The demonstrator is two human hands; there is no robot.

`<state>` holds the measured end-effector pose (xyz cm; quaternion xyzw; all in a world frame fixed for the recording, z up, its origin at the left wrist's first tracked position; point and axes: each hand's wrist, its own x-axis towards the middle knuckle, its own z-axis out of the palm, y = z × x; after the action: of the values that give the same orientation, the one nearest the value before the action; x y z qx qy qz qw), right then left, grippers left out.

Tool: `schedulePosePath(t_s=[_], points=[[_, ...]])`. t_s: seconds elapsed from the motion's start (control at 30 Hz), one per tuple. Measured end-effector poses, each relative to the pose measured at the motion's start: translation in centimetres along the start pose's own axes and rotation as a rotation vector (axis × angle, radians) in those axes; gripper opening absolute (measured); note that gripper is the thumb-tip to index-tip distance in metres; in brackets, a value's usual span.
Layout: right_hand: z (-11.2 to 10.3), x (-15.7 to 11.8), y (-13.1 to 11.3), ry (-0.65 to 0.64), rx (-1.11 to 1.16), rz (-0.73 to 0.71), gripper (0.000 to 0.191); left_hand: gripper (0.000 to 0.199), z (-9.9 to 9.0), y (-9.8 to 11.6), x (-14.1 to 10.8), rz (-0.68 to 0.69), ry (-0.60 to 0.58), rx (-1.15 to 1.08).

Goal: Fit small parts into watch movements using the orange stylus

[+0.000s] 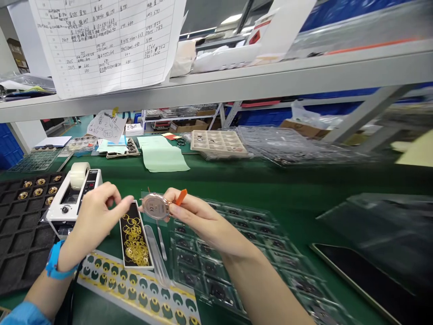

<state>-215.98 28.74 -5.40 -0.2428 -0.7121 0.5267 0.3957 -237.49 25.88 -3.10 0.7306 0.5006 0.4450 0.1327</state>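
Observation:
My right hand (194, 216) grips a round rose-gold watch case (155, 206) by its edge, the back with printed marks facing me. An orange pointed piece (181, 197) sticks up between the same fingers; its other end is hidden. To the left, my left hand (101, 214) hovers in front of the white tape dispenser (72, 194), thumb stretched toward the watch case and apart from the curled fingers, with nothing visible in it. Below the hands lies a narrow white box (150, 262) with yellow rings (135, 241). Tweezers (161, 241) rest beside it.
A sheet of round stickers (135, 293) lies in front. Clear trays with dark parts (216, 266) spread under my right forearm. A black compartment tray (20, 239) with several gold pieces stands left, a dark flat device (365, 280) right. A shelf edge (216, 88) crosses above.

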Motion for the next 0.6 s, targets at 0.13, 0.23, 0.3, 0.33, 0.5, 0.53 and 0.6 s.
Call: schedulePosePath(t_s=[0.13,0.23,0.3,0.33,0.5,0.53,0.6], points=[[0.2,0.0,0.2,-0.016,0.066,-0.017,0.041,0.004,0.0,0.3,-0.1,0.24,0.09,-0.169],[1.0,-0.3,0.2,-0.039,0.123,-0.015,0.039,0.012,1.1,0.8,-0.4,0.374,-0.021,-0.249],[1.5,-0.4,0.1,-0.038,0.177,0.005,0.039,0.016,1.8,0.9,-0.5,0.403,-0.066,-0.275],[1.8,-0.5,0.1,-0.037,0.205,0.022,0.038,0.018,2.1,0.8,-0.4,0.411,-0.071,-0.283],[2.6,-0.2,0.6,-0.012,0.314,0.125,0.041,0.024,2.3,0.0,-0.2,0.387,-0.118,-0.34],[2.9,-0.2,0.8,0.005,0.326,0.139,0.043,0.025,2.3,-0.1,-0.2,0.384,-0.135,-0.357],[3.4,-0.2,1.2,0.028,0.349,0.164,0.048,0.03,2.4,0.0,-0.3,0.397,-0.163,-0.382]])
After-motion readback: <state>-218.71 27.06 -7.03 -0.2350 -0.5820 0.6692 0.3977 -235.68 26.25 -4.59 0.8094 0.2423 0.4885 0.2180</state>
